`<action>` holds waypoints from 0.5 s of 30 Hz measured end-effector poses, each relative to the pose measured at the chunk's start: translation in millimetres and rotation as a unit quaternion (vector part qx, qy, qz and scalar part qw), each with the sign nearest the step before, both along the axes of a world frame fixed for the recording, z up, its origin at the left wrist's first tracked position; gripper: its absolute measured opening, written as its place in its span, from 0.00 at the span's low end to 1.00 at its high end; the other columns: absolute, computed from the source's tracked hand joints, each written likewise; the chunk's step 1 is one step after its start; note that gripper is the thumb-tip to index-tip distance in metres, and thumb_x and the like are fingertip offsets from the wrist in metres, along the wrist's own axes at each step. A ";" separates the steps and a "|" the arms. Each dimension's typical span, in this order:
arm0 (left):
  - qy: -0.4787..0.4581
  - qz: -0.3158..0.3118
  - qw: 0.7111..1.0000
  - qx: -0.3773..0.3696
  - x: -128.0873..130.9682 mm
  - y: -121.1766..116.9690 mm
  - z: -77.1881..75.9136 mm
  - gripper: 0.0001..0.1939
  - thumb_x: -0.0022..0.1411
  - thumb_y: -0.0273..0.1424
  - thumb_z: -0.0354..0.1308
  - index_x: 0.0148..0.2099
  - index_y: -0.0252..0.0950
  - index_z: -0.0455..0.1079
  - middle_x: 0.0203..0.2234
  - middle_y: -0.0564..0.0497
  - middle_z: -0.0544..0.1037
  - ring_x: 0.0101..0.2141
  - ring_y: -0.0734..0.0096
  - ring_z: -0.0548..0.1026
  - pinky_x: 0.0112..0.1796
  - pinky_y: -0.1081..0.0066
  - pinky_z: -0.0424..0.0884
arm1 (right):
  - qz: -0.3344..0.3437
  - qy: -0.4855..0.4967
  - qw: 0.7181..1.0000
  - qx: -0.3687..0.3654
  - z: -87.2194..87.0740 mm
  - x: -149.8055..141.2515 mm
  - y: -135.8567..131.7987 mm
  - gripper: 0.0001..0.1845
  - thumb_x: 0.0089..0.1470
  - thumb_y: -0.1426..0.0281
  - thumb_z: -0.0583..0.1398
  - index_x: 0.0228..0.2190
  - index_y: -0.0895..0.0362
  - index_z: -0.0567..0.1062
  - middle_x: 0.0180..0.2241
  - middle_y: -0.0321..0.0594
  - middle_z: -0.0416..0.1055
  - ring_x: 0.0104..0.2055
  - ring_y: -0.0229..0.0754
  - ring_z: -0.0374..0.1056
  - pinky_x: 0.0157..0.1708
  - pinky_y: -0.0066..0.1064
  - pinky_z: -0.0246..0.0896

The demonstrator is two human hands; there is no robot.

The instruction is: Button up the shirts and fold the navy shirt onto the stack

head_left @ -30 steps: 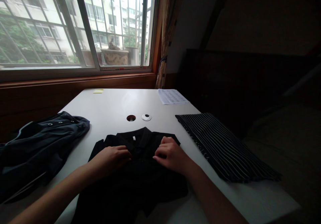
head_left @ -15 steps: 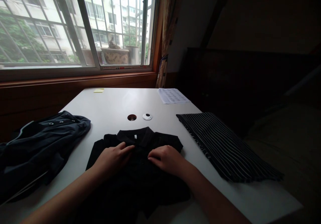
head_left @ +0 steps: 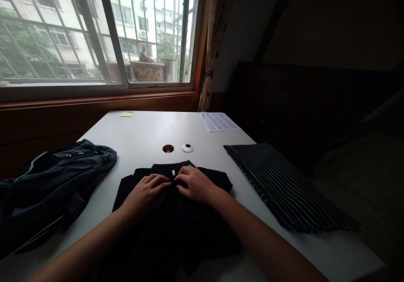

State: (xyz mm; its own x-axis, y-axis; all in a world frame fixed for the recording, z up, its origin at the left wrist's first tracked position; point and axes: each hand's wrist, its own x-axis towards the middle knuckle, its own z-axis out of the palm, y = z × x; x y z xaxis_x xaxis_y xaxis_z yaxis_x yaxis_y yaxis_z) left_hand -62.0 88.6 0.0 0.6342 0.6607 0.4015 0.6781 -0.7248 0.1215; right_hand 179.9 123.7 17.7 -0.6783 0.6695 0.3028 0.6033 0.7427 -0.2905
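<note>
A black collared shirt lies front up on the white table, its collar toward the window and a small white label inside the neck. My left hand rests on the left side of the collar, fingers curled and closed on the cloth near the neck opening. On the opposite side my right hand has its fingers bent onto the collar, thumb and fingertips gripping the fabric. The fingertips of both hands almost meet at the neck; what lies beneath them is partly hidden.
Dark trousers or similar clothing with eyelets lies at the left. A folded striped black cloth lies at the right. Behind the shirt are a cable hole and its white cover. Papers and a yellow note sit farther back.
My right hand has moved left and up toward the neck, now close to my left hand. My left hand's fingers have curled more onto the collar. The shirt lies nearly as before.
</note>
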 end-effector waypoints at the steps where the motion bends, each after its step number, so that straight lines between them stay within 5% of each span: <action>1: 0.002 0.003 1.000 -0.006 -0.1 0.3 -0.2 0.17 0.67 0.27 0.57 0.56 0.42 0.71 0.50 0.47 0.76 0.49 0.58 0.72 0.48 0.55 0.72 | -0.005 0.000 1.000 0.006 -3.0 -0.3 2.2 0.10 0.56 0.69 0.65 0.41 0.54 0.79 0.40 0.42 0.72 0.44 0.45 0.66 0.48 0.38 0.64; 15: -0.008 0.000 0.999 -0.032 1.1 0.7 4.2 0.20 0.68 0.27 0.55 0.61 0.43 0.68 0.51 0.47 0.75 0.49 0.59 0.72 0.50 0.57 0.74 | -0.025 0.132 0.990 0.029 -15.7 8.5 3.1 0.03 0.56 0.74 0.63 0.34 0.55 0.76 0.34 0.38 0.69 0.40 0.43 0.65 0.43 0.35 0.62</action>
State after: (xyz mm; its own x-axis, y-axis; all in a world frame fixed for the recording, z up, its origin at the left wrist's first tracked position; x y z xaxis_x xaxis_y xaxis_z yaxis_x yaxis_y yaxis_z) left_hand -60.9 89.3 4.2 0.6283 0.6847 0.3694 0.6753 -0.7157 0.1781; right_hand 188.4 126.9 2.0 -0.5363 0.6770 0.5040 0.5484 0.7334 -0.4017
